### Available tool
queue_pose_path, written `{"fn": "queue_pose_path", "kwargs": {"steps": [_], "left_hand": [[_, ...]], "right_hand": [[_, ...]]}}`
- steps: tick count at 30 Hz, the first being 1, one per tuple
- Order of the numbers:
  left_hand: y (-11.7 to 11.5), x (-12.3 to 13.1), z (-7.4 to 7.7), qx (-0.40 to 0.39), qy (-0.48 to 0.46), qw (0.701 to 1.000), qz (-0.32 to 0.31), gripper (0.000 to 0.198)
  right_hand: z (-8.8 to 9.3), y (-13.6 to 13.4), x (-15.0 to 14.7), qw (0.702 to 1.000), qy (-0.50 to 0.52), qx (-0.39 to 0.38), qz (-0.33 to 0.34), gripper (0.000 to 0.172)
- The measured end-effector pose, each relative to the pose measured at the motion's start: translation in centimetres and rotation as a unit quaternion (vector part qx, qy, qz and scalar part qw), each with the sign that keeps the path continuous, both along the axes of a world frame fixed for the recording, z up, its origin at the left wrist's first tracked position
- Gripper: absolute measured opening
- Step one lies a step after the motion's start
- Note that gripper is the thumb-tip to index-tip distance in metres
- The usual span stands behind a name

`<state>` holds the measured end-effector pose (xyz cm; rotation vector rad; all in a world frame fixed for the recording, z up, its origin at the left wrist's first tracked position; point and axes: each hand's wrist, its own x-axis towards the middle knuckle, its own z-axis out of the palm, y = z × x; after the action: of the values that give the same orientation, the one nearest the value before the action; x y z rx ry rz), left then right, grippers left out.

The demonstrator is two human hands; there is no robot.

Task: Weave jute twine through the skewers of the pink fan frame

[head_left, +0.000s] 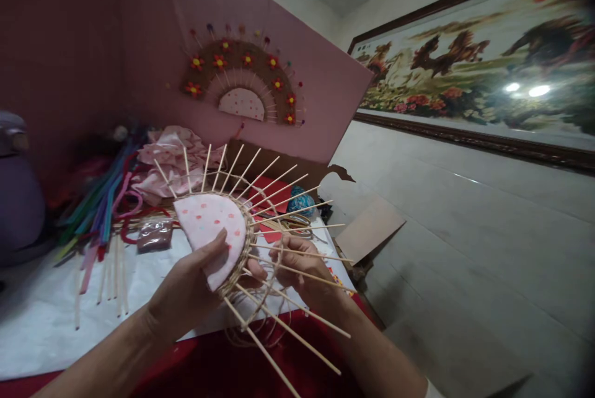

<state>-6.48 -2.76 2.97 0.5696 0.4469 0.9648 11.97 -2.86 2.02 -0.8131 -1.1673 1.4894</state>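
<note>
My left hand (193, 277) is closed on the lower part of a half-round craft panel (209, 218), thumb on its white spotted cloth and fingers behind. Thin wooden sticks (274, 181) fan out from the curved edge, which has twine woven along it. Among the right-hand sticks, my right hand (300, 265) is closed in a pinch on the twine (280, 255). Loops of this twine run across the sticks and hang below the panel. Some of the right fingertips are hidden behind the sticks.
A finished-looking half-round piece with red flowers (246, 60) is on the pink board (320, 88). On the white-covered table (153, 286) are coloured pipe cleaners (105, 187), pink cloth (170, 153), a brown packet (154, 235), loose sticks (111, 280), blue yarn (301, 201) and scissors (297, 221).
</note>
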Motion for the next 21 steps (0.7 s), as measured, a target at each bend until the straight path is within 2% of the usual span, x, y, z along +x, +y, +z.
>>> {"fn": "queue_pose_path", "kwargs": {"steps": [3,13,17,21], "left_hand": [[0.24,-0.05,-0.47,0.014,-0.007,1.0,-0.026,0.017],[0.31,0.09,-0.36,-0.037,-0.041,0.998,-0.014,0.021],[0.36,-0.06,-0.59,-0.057,-0.087,0.993,-0.053,0.024],[0.27,-0.01,-0.82,-0.039,-0.129,0.986,-0.102,0.029]], "right_hand": [[-0.32,0.02,0.21,1.0,0.001,-0.007,-0.009,0.021],[-0.17,-0.64,0.37,0.999,0.011,-0.029,-0.025,0.025],[-0.39,-0.69,0.4,0.998,-0.004,-0.019,-0.061,0.023],[-0.77,-0.66,0.67,0.997,-0.034,-0.029,-0.064,0.024]]}}
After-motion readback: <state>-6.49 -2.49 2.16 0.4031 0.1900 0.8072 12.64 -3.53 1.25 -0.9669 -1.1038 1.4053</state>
